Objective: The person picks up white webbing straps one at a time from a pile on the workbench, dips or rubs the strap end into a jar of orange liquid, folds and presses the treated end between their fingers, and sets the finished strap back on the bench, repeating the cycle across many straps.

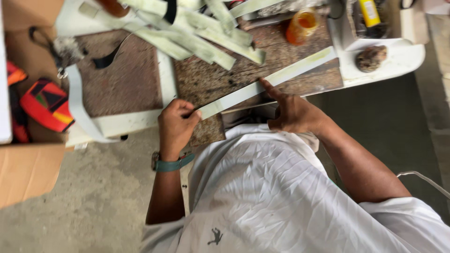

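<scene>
1. Head view, hands: the left hand (177,125) is curled shut, thumb and fingers pinching the near end of a pale strip (267,83). The right hand (291,111) rests mostly folded, its forefinger stretched out and pressing on the strip's middle.
2. Head view, strip: it lies slantwise over the stained board (290,58) on the bench (401,58), running from the board's near left edge up to its far right corner.
3. Risk: only one fingertip pins the strip, so it could likely slide or buckle if the left hand pulls harder.
4. Risk: the heap of strips (201,35) at the board's far edge overlaps loosely and seems apt to slip down onto the work.
5. Risk: the orange jar (302,24) stands at the board's far edge near the strip's far end; a sweep of the strip could probably knock it.
6. Packages: a brown carton (28,171) sits off the bench's left edge, holding a red pouch (47,104) with a coloured pattern.
7. A yellow tube (370,12) lies in a tray at the bench's far right corner; its label is too small to tell. A brown lump (371,57) sits just nearer.
</scene>
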A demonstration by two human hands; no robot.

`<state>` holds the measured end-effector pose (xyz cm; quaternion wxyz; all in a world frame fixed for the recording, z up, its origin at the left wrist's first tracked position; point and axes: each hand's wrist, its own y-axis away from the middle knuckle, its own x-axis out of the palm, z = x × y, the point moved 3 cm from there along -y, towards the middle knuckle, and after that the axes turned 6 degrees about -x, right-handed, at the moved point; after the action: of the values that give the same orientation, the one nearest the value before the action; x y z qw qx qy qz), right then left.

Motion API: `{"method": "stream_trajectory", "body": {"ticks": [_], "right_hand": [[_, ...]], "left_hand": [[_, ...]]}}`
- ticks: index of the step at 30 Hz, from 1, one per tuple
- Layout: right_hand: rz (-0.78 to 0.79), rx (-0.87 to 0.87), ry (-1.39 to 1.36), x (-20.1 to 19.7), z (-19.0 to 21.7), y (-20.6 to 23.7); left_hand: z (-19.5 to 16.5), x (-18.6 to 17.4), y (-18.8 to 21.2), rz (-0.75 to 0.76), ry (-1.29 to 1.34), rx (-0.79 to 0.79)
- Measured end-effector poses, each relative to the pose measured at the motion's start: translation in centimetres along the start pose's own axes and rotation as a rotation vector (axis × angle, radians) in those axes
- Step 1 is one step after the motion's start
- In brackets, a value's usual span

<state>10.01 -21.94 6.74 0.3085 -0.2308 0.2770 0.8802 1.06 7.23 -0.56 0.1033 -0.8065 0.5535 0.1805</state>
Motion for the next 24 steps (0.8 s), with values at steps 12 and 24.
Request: {"method": "stream_trajectory", "body": {"ticks": [12,24], "right_hand": [[0.316,0.004,0.5,7.8,7.6,-3.9],[0.316,-0.086,0.678,10.0,6.4,-4.5]], "left_hand": [[-0.4,-0.8,0.1,0.048,-0.007,-0.074],[-0.7,-0.5,1.4,-0.041,-0.01,0.04]]}}
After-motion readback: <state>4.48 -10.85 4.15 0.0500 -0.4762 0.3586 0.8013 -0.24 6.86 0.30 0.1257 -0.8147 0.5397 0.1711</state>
